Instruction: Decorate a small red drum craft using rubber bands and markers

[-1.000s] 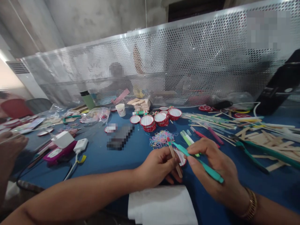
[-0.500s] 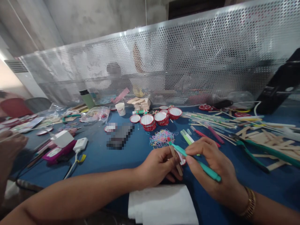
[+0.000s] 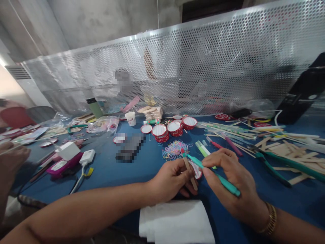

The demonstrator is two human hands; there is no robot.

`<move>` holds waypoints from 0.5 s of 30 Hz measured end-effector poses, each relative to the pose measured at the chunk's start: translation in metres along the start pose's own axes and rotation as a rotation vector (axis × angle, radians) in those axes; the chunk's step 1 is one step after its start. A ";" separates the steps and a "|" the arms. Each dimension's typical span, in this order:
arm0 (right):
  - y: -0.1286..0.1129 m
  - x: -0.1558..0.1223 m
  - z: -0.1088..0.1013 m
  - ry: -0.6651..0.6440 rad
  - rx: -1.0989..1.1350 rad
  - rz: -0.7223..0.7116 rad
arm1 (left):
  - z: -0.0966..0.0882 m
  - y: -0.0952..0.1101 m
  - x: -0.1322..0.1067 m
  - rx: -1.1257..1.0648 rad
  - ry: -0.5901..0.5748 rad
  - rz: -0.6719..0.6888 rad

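While the left hand (image 3: 172, 179) pinches a flat red-tipped wooden craft stick (image 3: 189, 168), the right hand (image 3: 232, 183) beside it grips a slim teal plastic marker (image 3: 218, 178) whose tip touches the stick.

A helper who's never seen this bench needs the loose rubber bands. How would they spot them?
On the blue table, look to the middle, on the near side of the row of red-rimmed round lids. The rubber bands lie there just beyond the left hand. They are the only pastel, many-coloured tangle around.
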State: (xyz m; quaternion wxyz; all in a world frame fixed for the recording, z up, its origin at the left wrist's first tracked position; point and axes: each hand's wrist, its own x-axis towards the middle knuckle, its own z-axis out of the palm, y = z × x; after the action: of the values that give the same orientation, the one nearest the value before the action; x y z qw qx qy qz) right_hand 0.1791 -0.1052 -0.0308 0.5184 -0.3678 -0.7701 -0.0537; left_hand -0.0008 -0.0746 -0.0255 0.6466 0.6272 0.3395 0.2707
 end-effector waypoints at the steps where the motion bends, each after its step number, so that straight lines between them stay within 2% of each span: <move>1: 0.000 0.000 0.000 -0.001 0.005 -0.004 | 0.000 0.000 0.000 -0.002 0.000 0.000; 15: -0.001 0.002 0.000 -0.033 0.022 -0.030 | -0.001 -0.002 0.001 -0.014 0.006 0.014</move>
State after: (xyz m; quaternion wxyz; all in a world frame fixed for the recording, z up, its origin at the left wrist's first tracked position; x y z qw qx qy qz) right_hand 0.1779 -0.1053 -0.0292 0.5087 -0.3514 -0.7846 -0.0471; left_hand -0.0011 -0.0735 -0.0275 0.6481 0.6241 0.3352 0.2794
